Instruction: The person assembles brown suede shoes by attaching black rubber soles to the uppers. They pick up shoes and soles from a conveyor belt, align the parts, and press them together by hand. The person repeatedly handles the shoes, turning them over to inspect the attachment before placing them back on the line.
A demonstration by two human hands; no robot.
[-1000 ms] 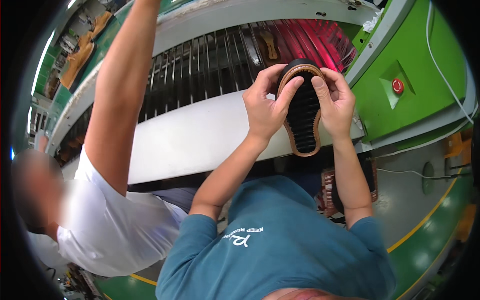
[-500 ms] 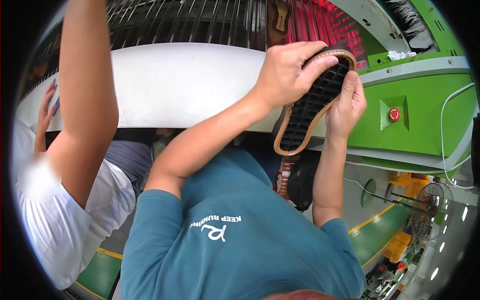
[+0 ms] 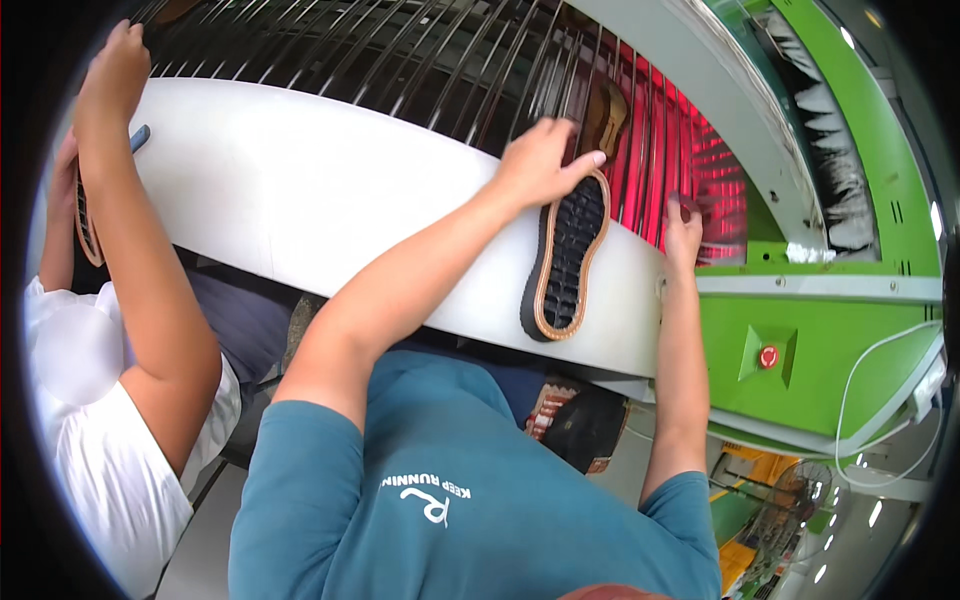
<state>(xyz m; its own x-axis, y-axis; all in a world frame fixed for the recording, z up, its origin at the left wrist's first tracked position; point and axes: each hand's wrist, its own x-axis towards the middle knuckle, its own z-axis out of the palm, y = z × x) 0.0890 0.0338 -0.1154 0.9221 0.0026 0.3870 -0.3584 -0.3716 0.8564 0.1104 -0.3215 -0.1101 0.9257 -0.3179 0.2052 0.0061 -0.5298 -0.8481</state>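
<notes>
A shoe sole (image 3: 575, 262) with black lugged tread and a stitched tan rim lies tread-up across the white ledge (image 3: 380, 180). Just above its toe end is my left hand (image 3: 540, 168), thumb stretched out and apart from the fingers, whose tips are smeared by motion. Beyond them, a brown shoe part (image 3: 605, 118) rests on the metal rollers (image 3: 460, 60). My right hand (image 3: 684, 235) reaches over the red-lit rollers at the right. Its fingers curl round something small and dark that I cannot make out.
Right of me stands a green machine (image 3: 815, 375) with a red push button (image 3: 768, 357), a white cable (image 3: 850, 400) and a brush strip (image 3: 835, 150). At left a co-worker's arm (image 3: 150, 260) extends over the ledge; another sole (image 3: 88, 215) is by their other hand.
The sole has gone from between both my hands down onto the ledge. My right hand has left it for the red-lit rollers. The co-worker's raised arm has shifted left.
</notes>
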